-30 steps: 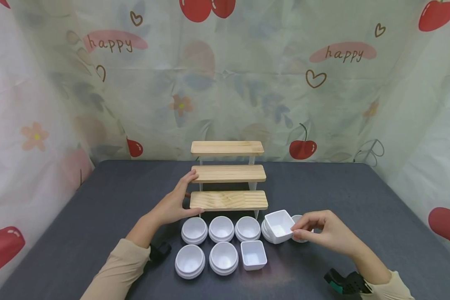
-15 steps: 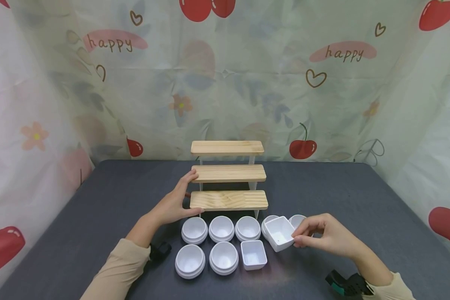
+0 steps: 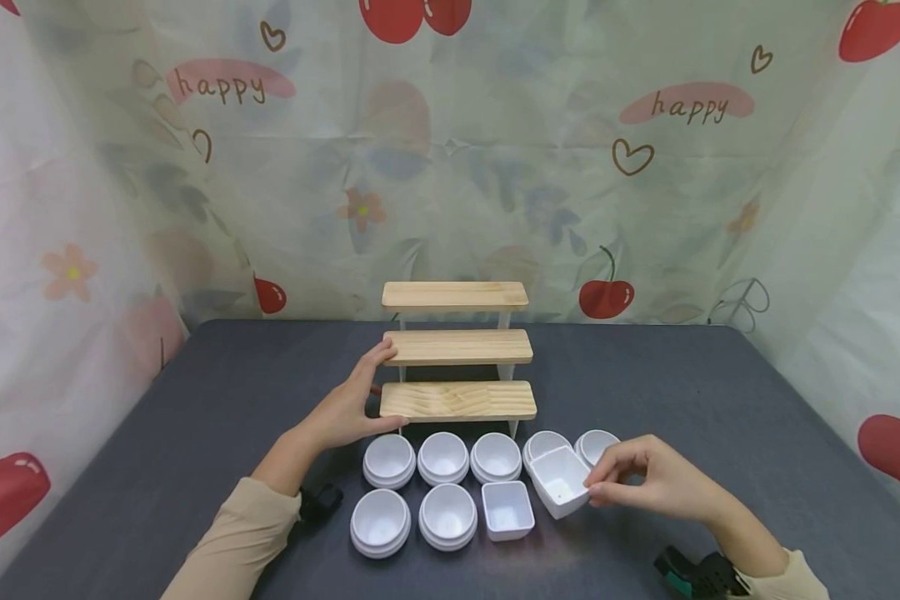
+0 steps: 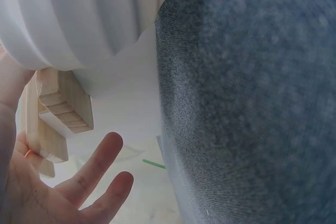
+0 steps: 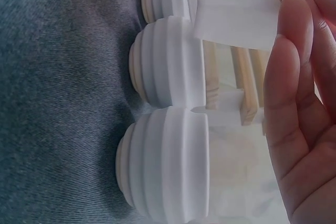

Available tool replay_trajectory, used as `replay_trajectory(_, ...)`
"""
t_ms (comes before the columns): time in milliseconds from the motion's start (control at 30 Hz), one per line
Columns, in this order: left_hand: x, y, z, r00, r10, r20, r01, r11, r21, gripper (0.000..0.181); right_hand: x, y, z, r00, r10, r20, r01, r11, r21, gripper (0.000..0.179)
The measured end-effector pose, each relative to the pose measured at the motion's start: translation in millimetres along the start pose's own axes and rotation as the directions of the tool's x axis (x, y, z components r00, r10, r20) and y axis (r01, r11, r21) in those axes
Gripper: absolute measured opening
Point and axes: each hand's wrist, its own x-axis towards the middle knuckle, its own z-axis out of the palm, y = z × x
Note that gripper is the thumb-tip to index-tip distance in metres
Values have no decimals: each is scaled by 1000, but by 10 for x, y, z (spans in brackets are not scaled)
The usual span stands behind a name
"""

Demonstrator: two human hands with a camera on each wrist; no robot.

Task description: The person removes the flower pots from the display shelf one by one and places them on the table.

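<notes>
My right hand (image 3: 637, 477) pinches the rim of a white square bowl (image 3: 559, 478) between thumb and fingers. It is tilted, its inside facing me, and overlaps a round white bowl (image 3: 546, 446) behind it in the head view. From the right wrist, the square bowl (image 5: 236, 11) appears above a row of ridged round bowls (image 5: 163, 166). At the left end of a three-step wooden display stand (image 3: 457, 401), my left hand (image 3: 347, 410) rests its thumb on the lowest step and its fingertips on the middle one. Two fingers (image 4: 97, 163) extend straight in the left wrist view.
More round white bowls (image 3: 388, 460) line the front of the stand. Closer to me sit two round bowls (image 3: 447, 515) and another square bowl (image 3: 507, 510). Dark grey cloth (image 3: 630, 375) covers the table, and a printed curtain (image 3: 457, 183) surrounds it.
The square bowl in my right hand has come down and toward me, tipping further, which uncovers more of the round bowls behind it. My left hand has stayed at the stand.
</notes>
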Motion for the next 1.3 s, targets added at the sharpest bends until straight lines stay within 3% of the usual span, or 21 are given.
replay_trajectory(267, -3, 17, -4, 1000, -7, 3, 7, 1000, 2, 97, -14, 59, 25, 999, 13, 37, -15, 999, 42, 16)
replay_trajectory(1300, 3, -12, 3, 1000, -1, 2, 1, 1000, 1, 99, -70, 173, 87, 996, 21, 87, -25, 999, 44, 11)
